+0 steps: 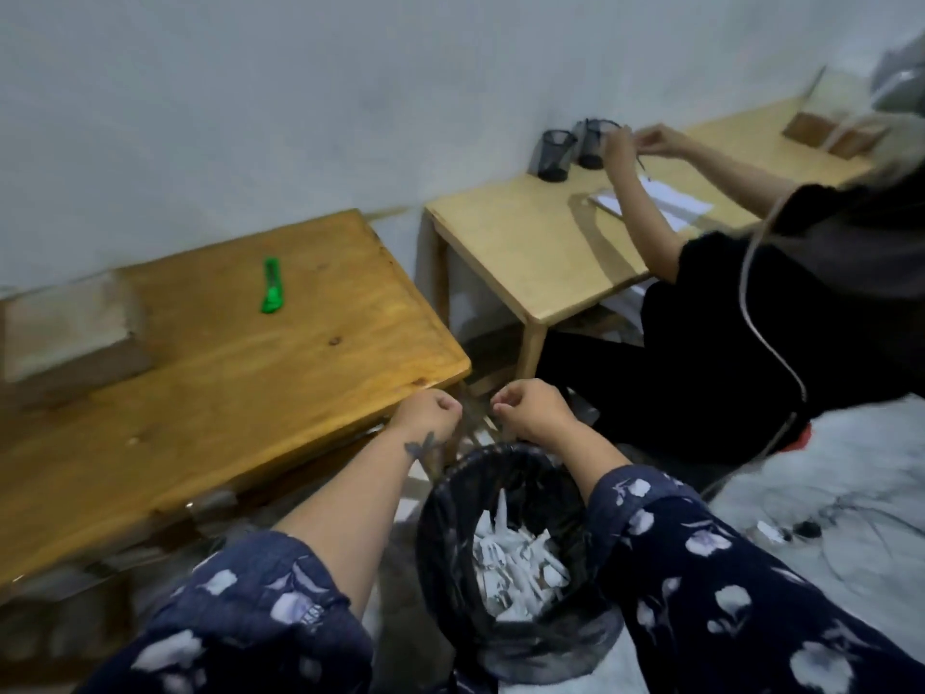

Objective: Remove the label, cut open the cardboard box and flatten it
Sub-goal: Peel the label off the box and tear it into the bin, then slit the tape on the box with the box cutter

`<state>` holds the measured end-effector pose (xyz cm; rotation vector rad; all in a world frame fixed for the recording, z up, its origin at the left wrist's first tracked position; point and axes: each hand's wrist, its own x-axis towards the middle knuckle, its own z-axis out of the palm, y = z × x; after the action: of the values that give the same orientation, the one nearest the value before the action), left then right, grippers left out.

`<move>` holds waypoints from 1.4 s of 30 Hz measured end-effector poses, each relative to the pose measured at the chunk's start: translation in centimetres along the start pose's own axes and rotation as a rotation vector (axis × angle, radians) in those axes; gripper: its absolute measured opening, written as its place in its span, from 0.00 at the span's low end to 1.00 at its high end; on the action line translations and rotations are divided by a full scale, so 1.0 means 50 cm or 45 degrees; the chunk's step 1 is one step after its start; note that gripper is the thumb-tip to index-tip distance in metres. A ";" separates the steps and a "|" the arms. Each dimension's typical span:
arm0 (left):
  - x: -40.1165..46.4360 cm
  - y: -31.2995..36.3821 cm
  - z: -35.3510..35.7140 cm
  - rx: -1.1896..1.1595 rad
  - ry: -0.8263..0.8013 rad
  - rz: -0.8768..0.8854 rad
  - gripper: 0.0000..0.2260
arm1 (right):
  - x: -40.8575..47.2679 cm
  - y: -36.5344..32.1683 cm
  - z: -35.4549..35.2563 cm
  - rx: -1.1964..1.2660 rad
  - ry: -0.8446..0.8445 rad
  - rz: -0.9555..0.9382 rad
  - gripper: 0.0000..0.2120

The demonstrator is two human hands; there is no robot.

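Both hands, left hand (431, 409) and right hand (533, 409), hover curled shut over the bin (505, 558); whether they pinch anything I cannot tell. The box (75, 338) sits at ten o'clock on the table (240, 383), the cutter (271, 285) at eleven, its length running twelve to six, and the left hand is nearer both

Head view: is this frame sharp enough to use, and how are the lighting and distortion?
Head view: dim, flat, bluish light with no glare; motion blur smears the cardboard box at far left and softens both hands; the green cutter stays readable; wide-angle distortion tilts the wooden table and bends its edges; paper scraps in the bin are soft.
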<state>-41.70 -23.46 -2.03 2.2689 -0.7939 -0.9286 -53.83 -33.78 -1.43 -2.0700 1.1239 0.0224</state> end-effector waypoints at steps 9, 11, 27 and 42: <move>-0.014 -0.147 -0.319 -0.157 0.534 -0.202 0.09 | 0.082 -0.340 0.123 -0.159 -0.205 -0.358 0.10; -0.016 -0.193 -0.391 -0.179 0.629 -0.235 0.09 | 0.106 -0.408 0.161 -0.167 -0.224 -0.405 0.09; 0.120 -0.496 -0.685 0.264 1.082 -0.401 0.21 | 0.372 -0.597 0.363 -0.038 0.057 -0.059 0.14; 0.175 -0.544 -0.682 0.495 0.954 -0.444 0.31 | 0.448 -0.669 0.424 -0.172 0.024 0.003 0.17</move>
<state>-2.64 -2.22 -3.44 2.8494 -0.2524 0.0114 -9.12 -25.67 -3.76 -2.1926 1.1642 0.0821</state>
